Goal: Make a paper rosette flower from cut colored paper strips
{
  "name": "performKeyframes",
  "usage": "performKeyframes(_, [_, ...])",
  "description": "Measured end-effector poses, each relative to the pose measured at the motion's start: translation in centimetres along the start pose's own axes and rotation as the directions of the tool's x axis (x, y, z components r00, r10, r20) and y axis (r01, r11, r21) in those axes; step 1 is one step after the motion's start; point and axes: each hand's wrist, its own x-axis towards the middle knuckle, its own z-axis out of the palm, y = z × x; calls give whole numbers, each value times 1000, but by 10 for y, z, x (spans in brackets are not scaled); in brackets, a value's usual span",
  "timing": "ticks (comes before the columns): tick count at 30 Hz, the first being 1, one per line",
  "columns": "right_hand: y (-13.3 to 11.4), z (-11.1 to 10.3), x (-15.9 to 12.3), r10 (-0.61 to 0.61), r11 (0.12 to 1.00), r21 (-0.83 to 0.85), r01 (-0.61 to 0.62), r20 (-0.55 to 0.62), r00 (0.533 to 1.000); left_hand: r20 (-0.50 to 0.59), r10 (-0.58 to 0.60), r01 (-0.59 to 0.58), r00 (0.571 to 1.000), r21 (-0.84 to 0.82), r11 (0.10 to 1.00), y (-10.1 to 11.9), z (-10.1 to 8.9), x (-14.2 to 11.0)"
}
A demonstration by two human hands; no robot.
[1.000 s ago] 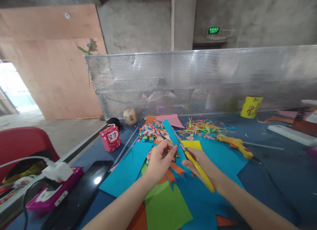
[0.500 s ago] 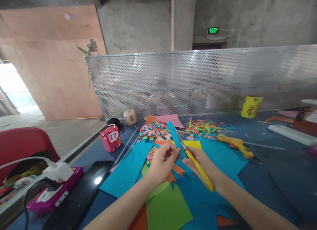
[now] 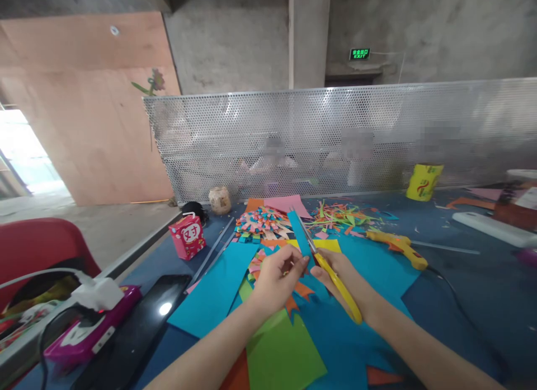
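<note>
My left hand [image 3: 279,275] pinches the lower end of a narrow blue paper strip [image 3: 298,233] that points up and away. In my right hand [image 3: 342,278] is a pair of scissors [image 3: 338,285] with yellow handles. Their metal blades lie along the strip's right edge, and their tips reach near its upper end. Below the hands lie sheets of coloured paper: a green sheet [image 3: 283,351], a blue sheet [image 3: 213,286] and orange pieces with pointed ends [image 3: 302,290]. Just beyond, fringed multicoloured paper curls [image 3: 264,221] are heaped together.
Thin paper scraps [image 3: 342,215] lie at the back. To the right are a yellow glue gun [image 3: 398,244] and a yellow tape roll [image 3: 424,182]. On the left are a pink box [image 3: 187,237], a phone [image 3: 138,317] and a purple power strip [image 3: 92,328]. A perforated metal screen [image 3: 235,138] borders the table.
The blue strip and my left hand have shifted slightly right, nearer the scissors. The scissor blades sit a little differently along the strip's edge. Both hands keep their hold.
</note>
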Motion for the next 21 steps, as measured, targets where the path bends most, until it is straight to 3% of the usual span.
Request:
performKeyframes(7, [-5, -1, -1, 50, 998, -25, -50, 2, 999, 10, -1, 2, 1000, -89, 996, 0, -1, 0])
performKeyframes(12, [-6, -2, -2, 205, 979, -19, -205, 8, 979, 8, -66, 67, 998, -173, 983, -5, -1, 3])
performKeyframes(17, [-9, -5, 0, 282, 960, 7, -281, -20, 959, -16, -98, 94, 995, -171, 981, -10, -2, 8])
performKeyframes(21, [-3, -12, 17, 478, 878, 51, -476, -51, 877, -56, -122, 112, 991, -147, 983, -13, -8, 12])
